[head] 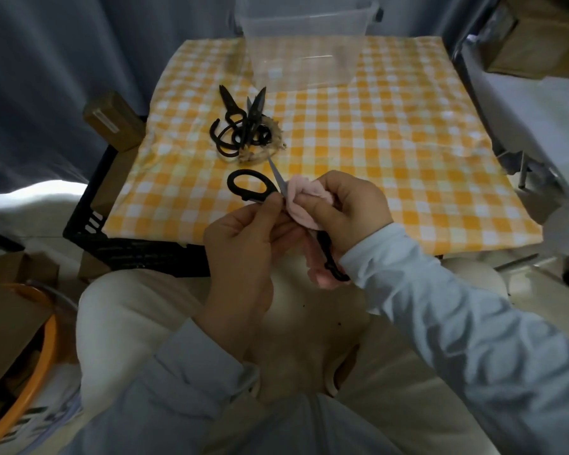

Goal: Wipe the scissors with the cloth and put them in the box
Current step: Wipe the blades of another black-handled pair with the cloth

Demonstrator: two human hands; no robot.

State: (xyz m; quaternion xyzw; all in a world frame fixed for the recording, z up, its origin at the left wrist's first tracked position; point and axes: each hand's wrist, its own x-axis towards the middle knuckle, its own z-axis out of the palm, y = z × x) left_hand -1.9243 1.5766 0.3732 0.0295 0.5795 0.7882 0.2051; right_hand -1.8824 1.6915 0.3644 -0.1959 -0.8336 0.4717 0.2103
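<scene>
A pair of black-handled scissors (247,186) is held open in front of me, one handle loop up left, the other handle pointing down past my right wrist. My left hand (243,239) pinches the scissors near the pivot. My right hand (349,208) grips a pink cloth (304,200) wrapped around a blade; the silver blade tip pokes out above it. Several more black scissors (240,124) lie in a pile on the yellow checked tablecloth. A clear plastic box (304,50) stands at the table's far edge.
The checked tablecloth (391,142) covers a small table. A black crate (112,231) with cardboard boxes sits at the left. An orange hoop (30,349) and more boxes are at the lower left; a metal frame (523,165) stands at the right.
</scene>
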